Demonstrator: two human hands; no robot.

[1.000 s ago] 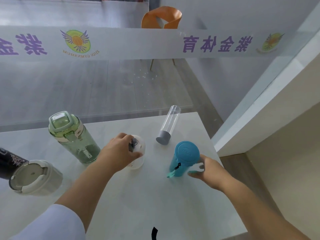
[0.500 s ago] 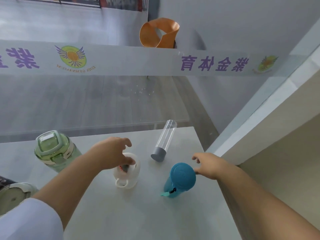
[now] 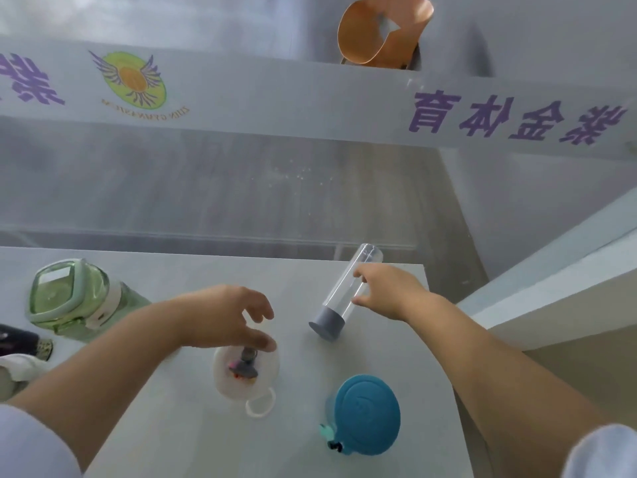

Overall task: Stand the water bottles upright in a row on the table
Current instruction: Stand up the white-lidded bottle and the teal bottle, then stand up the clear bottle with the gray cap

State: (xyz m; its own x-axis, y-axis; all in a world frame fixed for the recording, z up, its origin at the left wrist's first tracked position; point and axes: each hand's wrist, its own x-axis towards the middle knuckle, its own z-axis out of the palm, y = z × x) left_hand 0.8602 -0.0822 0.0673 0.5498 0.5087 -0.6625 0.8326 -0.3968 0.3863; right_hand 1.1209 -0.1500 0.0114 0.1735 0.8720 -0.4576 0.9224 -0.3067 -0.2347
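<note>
A clear bottle (image 3: pixel 348 284) with a grey cap lies on the table (image 3: pixel 165 429) near its far right corner. My right hand (image 3: pixel 389 291) reaches over it, thumb and forefinger closed on its clear tube. A white bottle (image 3: pixel 227 377) with a ring loop stands upright in the middle. My left hand (image 3: pixel 220 315) hovers just above its lid with fingers spread, the thumb at the lid's rim. A teal bottle (image 3: pixel 365 414) stands upright at the front right and a green bottle (image 3: pixel 72 300) stands at the left.
A black bottle (image 3: pixel 20 339) and a beige-lidded bottle (image 3: pixel 13 374) show partly at the left edge. A glass wall (image 3: pixel 241 188) with a printed band runs behind the table. An orange chair (image 3: pixel 379 32) is beyond it. A white ledge (image 3: pixel 551 288) borders the right side.
My right hand left the teal bottle and moved up to the lying clear bottle. My left hand opened and lifted off the white bottle's top. The camera tilted further down.
</note>
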